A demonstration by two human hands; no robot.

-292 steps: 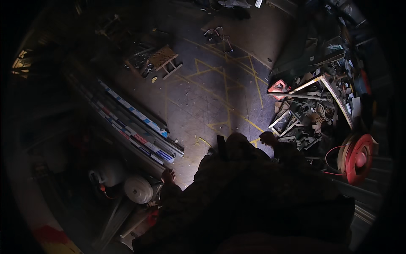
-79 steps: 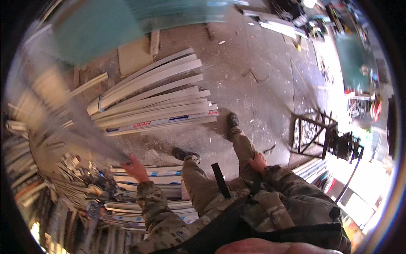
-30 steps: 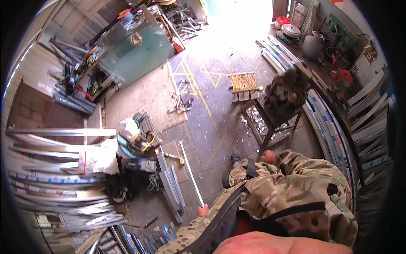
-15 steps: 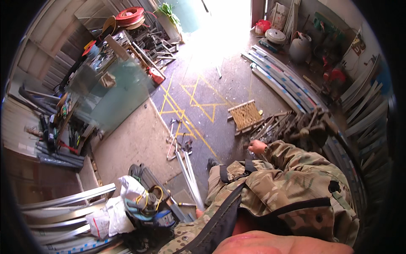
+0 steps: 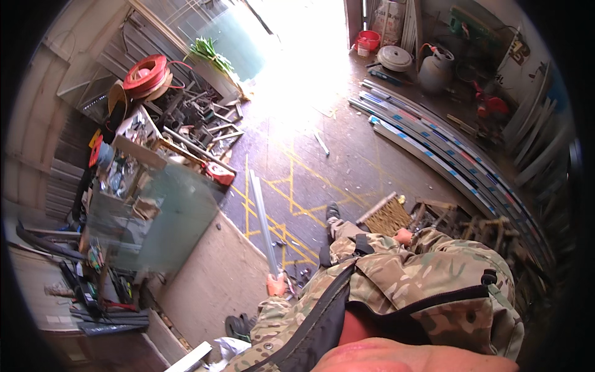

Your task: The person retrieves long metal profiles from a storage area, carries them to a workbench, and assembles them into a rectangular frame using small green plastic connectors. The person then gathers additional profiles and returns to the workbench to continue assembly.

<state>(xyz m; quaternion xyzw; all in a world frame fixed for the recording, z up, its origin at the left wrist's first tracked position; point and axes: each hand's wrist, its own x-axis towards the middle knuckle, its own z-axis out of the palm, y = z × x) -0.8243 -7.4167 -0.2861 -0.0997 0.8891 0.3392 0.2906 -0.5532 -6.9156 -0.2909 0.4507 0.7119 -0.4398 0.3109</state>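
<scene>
My left hand (image 5: 276,285) is closed around the lower end of a long, slim silver metal profile (image 5: 264,226), which points forward over the yellow-marked floor. The camouflage sleeve covers the arm behind it. In front of my body on the right side, my right hand (image 5: 403,236) appears small beside the woven-top stool (image 5: 385,214). Its fingers are too small and partly hidden, so whether it holds anything does not show. One dark shoe (image 5: 333,211) stands on the floor to the left of the stool.
Long wrapped profiles (image 5: 427,133) lie along the right. A glass sheet (image 5: 180,217) leans over a cluttered bench at left, near a brown board (image 5: 217,273). A red hose reel (image 5: 145,75), a grey gas cylinder (image 5: 436,71) and wooden stools (image 5: 443,214) stand around.
The view has shifted forward and turned left. My left hand has come up and forward with the metal profile, lifting it off the floor clutter. My right hand now appears by the woven stool.
</scene>
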